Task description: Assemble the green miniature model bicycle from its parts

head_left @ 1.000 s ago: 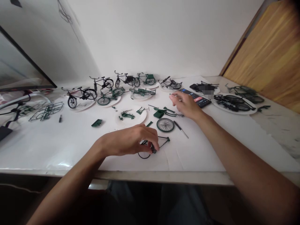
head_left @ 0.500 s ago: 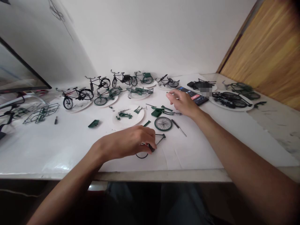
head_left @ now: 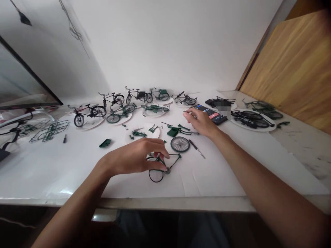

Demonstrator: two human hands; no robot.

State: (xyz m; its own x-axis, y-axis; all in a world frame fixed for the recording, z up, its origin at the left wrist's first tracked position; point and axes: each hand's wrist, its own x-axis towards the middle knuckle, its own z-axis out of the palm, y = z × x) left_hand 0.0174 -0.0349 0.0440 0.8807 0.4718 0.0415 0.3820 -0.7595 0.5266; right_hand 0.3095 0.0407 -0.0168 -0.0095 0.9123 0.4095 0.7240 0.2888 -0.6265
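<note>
My left hand is over a small green model bicycle frame with one wheel attached. Its thumb and forefinger stand apart, the thumb close to the crank; whether it touches is unclear. The hand hides part of the frame. Farther right, my right hand hovers by the near edge of a phone, fingers drawn together, with a tiny dark tip showing at them that I cannot make out. Between the hands lie a loose spoked wheel, a screwdriver and green parts.
Paper plates with model bicycles stand along the back. A plate of green parts lies mid-table, a green tray-like piece to its left. Green wire racks sit near a monitor. A wooden panel rises at right.
My left thumb and forefinger have parted from their grip at the crank, leaving the frame lying on the table. My right hand stays near the phone. The view has tilted slightly up.
</note>
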